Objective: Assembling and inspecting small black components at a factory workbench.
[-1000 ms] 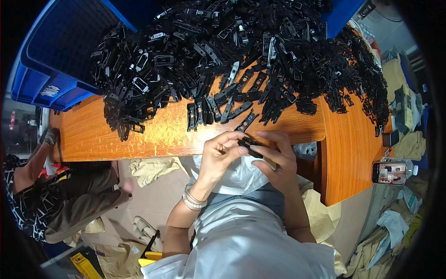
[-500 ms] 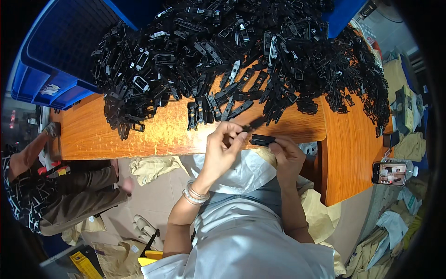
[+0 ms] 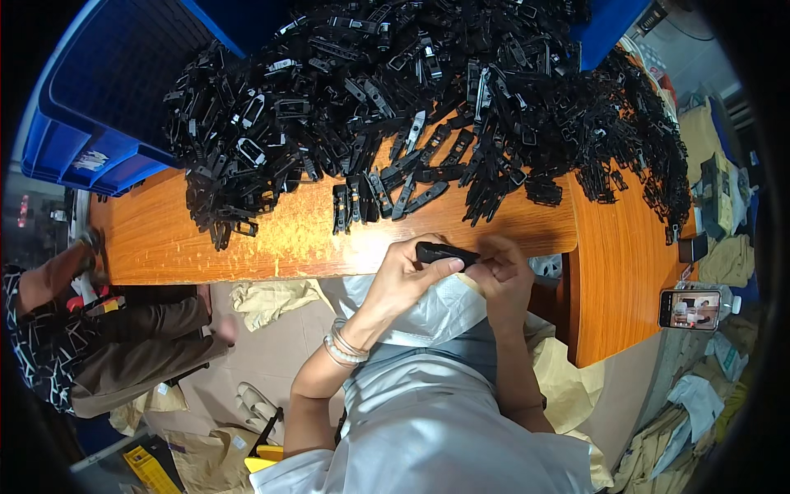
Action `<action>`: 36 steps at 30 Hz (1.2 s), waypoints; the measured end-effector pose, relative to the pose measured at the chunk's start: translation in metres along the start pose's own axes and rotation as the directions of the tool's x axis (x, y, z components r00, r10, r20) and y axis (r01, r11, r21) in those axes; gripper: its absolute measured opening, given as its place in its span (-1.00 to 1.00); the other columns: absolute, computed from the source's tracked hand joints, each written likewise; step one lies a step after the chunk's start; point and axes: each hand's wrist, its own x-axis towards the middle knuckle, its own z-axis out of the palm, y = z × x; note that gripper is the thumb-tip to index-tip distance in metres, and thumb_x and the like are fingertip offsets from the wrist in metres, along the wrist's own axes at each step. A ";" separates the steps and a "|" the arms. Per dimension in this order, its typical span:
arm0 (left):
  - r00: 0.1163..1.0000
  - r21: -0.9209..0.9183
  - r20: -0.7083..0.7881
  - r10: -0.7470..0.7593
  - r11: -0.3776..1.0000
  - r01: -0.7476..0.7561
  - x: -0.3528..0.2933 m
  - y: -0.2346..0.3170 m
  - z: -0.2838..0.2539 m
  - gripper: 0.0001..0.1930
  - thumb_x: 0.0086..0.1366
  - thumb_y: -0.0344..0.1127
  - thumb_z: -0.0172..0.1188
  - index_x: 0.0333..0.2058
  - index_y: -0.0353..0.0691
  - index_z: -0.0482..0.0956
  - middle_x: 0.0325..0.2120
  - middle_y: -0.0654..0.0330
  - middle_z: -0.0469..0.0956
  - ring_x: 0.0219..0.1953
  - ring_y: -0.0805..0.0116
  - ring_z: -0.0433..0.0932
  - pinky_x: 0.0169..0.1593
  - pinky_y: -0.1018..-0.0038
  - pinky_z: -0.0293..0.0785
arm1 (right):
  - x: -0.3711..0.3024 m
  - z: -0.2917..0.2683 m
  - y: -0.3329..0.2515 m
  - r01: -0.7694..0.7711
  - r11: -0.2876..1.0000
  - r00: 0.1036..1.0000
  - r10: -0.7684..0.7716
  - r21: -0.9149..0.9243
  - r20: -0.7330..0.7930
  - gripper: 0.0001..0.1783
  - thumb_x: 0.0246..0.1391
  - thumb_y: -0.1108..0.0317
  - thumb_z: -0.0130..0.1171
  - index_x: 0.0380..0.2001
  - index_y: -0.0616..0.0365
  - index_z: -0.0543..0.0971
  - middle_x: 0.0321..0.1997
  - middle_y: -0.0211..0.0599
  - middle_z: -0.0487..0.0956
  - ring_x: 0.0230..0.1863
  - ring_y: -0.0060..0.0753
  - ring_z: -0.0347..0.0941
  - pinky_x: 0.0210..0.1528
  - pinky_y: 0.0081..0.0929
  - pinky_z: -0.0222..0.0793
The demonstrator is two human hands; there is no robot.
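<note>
My left hand [image 3: 403, 276] is closed round a long black plastic part [image 3: 442, 253], with the thumb along its near side. The part lies almost level above the table's near edge. Close by its right end is my right hand [image 3: 504, 276], fingers curled together and slightly blurred. Whatever they pinch is hidden. Just beyond my hands, several slim black clip-like pieces [image 3: 355, 200] lie on the wooden table [image 3: 313, 239]. Behind them rises a large heap of similar black pieces [image 3: 329, 90].
A blue crate [image 3: 95, 140] stands tipped at the left. More thin black parts [image 3: 634, 140] cover the table's right wing. A phone [image 3: 690, 309] is propped at the right edge. Another person [image 3: 123, 354] sits at the left. Brown bags [image 3: 206, 457] lie on the floor.
The thin dark piece in my left hand is no longer seen apart. My left hand now grips the long black part, which my right hand held before. Both hands have come together.
</note>
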 end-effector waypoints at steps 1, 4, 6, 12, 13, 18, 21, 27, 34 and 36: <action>1.000 0.002 -0.002 0.003 1.000 -0.003 0.000 -0.001 -0.001 -0.92 0.10 -0.44 0.18 -0.51 -0.32 0.50 -0.64 0.41 0.41 -0.62 0.73 0.25 -0.57 0.74 0.14 | 0.001 0.003 -0.005 -0.051 0.993 0.998 0.053 0.110 -0.016 -0.82 -0.19 0.61 0.20 -0.39 0.33 0.53 -0.40 -0.39 0.47 -0.43 -0.62 0.37 -0.37 -0.72 0.26; 0.999 -0.028 0.048 -0.012 1.000 0.014 0.003 -0.003 -0.002 -0.88 0.12 -0.42 0.16 -0.55 -0.31 0.49 -0.69 0.42 0.37 -0.65 0.72 0.24 -0.59 0.73 0.13 | -0.006 -0.001 0.000 0.041 0.996 0.998 -0.045 0.073 0.051 -0.78 -0.14 0.60 0.18 -0.32 0.33 0.51 -0.35 -0.36 0.46 -0.41 -0.63 0.38 -0.34 -0.73 0.28; 0.988 -0.010 0.154 -0.026 1.000 0.028 0.010 0.004 -0.003 -0.81 0.18 -0.37 0.10 -0.59 -0.29 0.46 -0.75 0.40 0.33 -0.70 0.69 0.22 -0.61 0.70 0.11 | -0.005 -0.001 0.000 0.044 0.998 0.999 -0.045 0.043 0.005 -0.78 -0.09 0.55 0.15 -0.30 0.36 0.49 -0.40 -0.35 0.48 -0.47 -0.62 0.37 -0.37 -0.72 0.29; 0.698 0.657 0.355 0.622 0.365 -0.659 0.104 0.032 -0.010 -0.87 0.15 -0.45 0.01 -0.48 -0.41 0.45 -0.52 0.06 0.41 -0.49 0.16 0.43 -0.37 0.42 0.35 | 0.008 -0.015 0.012 0.045 0.993 0.990 -0.030 0.106 -0.137 -0.77 0.00 0.42 0.10 -0.28 0.37 0.47 -0.52 -0.34 0.48 -0.61 -0.67 0.25 -0.53 -0.73 0.16; 0.717 0.802 0.305 0.627 0.237 -0.548 0.121 0.040 -0.010 -0.92 0.11 -0.51 0.02 -0.47 -0.42 0.46 -0.45 -0.01 0.40 -0.45 0.01 0.45 -0.36 0.32 0.38 | 0.007 -0.016 0.009 0.048 0.991 0.988 -0.029 0.122 -0.153 -0.77 0.01 0.40 0.09 -0.29 0.36 0.47 -0.53 -0.35 0.48 -0.62 -0.69 0.22 -0.56 -0.73 0.11; 0.778 0.970 0.240 0.581 -0.124 -0.208 0.180 0.038 -0.015 -0.97 -0.20 -0.57 0.10 -0.66 -0.38 0.49 -0.47 -0.15 0.47 -0.47 0.02 0.53 -0.44 0.32 0.47 | 0.000 -0.019 0.010 0.044 0.994 0.994 -0.032 0.104 -0.107 -0.78 0.02 0.41 0.08 -0.28 0.35 0.47 -0.53 -0.33 0.49 -0.62 -0.68 0.23 -0.54 -0.74 0.14; 0.799 0.985 0.162 0.579 -0.044 -0.167 0.173 0.043 -0.010 -0.95 -0.21 -0.50 0.17 -0.67 -0.35 0.51 -0.49 -0.12 0.49 -0.48 0.02 0.53 -0.44 0.29 0.46 | 0.002 -0.028 0.012 0.046 0.994 0.989 -0.031 0.101 -0.142 -0.79 0.02 0.43 0.07 -0.29 0.35 0.47 -0.52 -0.31 0.49 -0.62 -0.68 0.24 -0.54 -0.74 0.14; 0.810 0.926 -0.045 0.584 0.328 -0.185 0.127 0.049 -0.030 -0.90 0.01 -0.43 0.18 -0.54 -0.35 0.49 -0.54 0.06 0.48 -0.51 0.22 0.48 -0.39 0.42 0.41 | 0.010 -0.029 0.016 0.015 0.988 0.997 -0.003 0.155 -0.083 -0.79 0.04 0.46 0.04 -0.26 0.38 0.44 -0.49 -0.19 0.52 -0.61 -0.59 0.35 -0.53 -0.72 0.25; 0.950 -0.011 0.307 0.051 0.999 -0.050 0.053 0.030 -0.036 -0.90 0.20 -0.48 -0.02 -0.30 -0.30 0.31 -0.75 0.13 0.45 -0.78 0.40 0.45 -0.78 0.59 0.32 | 0.029 -0.014 -0.002 0.092 0.861 0.985 -0.152 0.500 0.081 -0.81 0.05 0.51 -0.03 -0.27 0.42 0.40 -0.30 -0.01 0.51 -0.56 -0.48 0.42 -0.48 -0.62 0.36; 0.915 -0.198 0.397 0.077 0.980 0.004 0.035 0.017 -0.033 -0.86 0.23 -0.43 -0.02 -0.28 -0.37 0.31 -0.62 0.04 0.50 -0.65 0.29 0.53 -0.60 0.49 0.52 | 0.028 -0.014 -0.004 0.086 0.880 0.960 -0.198 0.468 0.196 -0.82 0.04 0.53 -0.04 -0.28 0.41 0.40 -0.27 0.00 0.50 -0.54 -0.48 0.42 -0.47 -0.63 0.37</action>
